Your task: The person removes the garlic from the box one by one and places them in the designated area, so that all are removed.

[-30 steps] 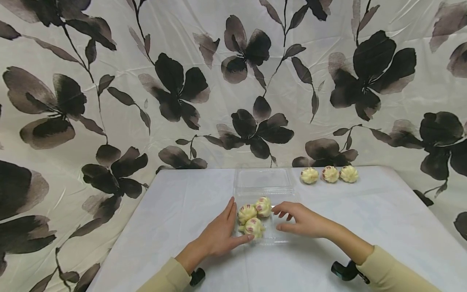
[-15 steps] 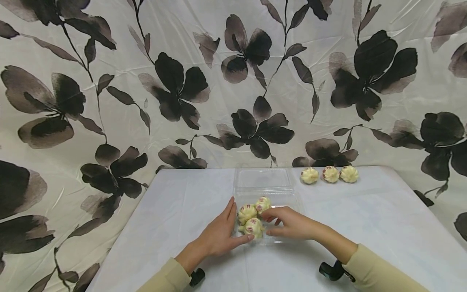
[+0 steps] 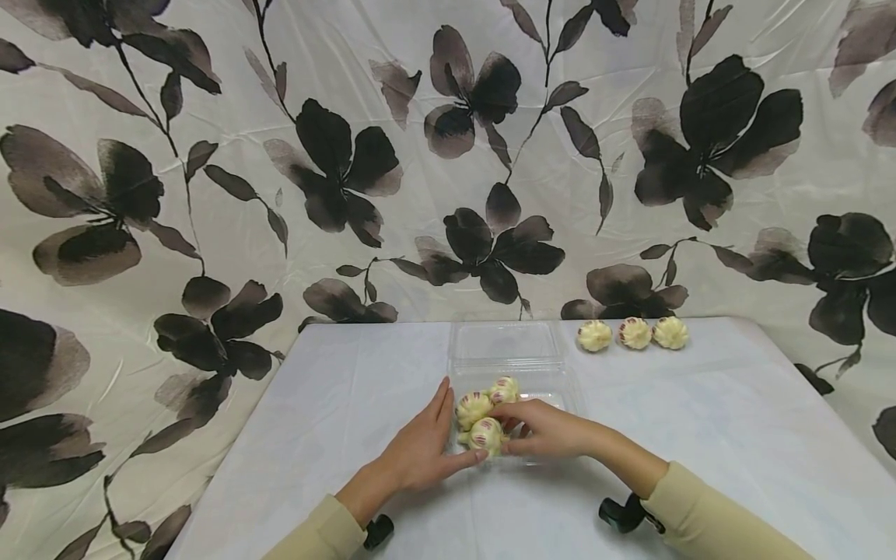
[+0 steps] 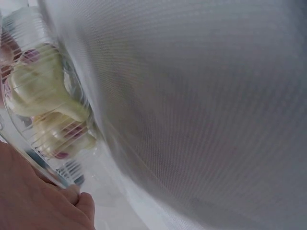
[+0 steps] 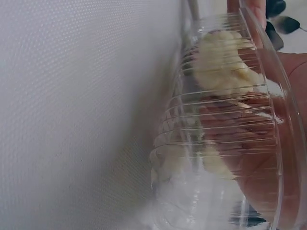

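In the head view three cream garlic bulbs with purple streaks sit in the left part of a clear plastic clamshell box [image 3: 570, 393]: a back bulb [image 3: 504, 389], a left bulb [image 3: 474, 410] and a front bulb [image 3: 486, 435]. My left hand [image 3: 423, 447] lies along the box's left side with straight fingers, its thumb at the front rim. My right hand [image 3: 549, 429] reaches into the box from the right and holds the front bulb between fingers and thumb. Through the ribbed wall, the right wrist view shows this hand [image 5: 254, 158] inside the box beside a bulb [image 5: 223, 62].
The box's lid [image 3: 504, 342] lies folded back on the white-covered table [image 3: 357, 373]. Three more garlic bulbs [image 3: 635, 333] stand in a row at the table's back right. Behind the table hangs a floral curtain [image 3: 392, 179].
My right hand has moved left and down, from the box's right side to the front bulb, and its fingers have closed around it. My left hand and the bulbs have stayed put.
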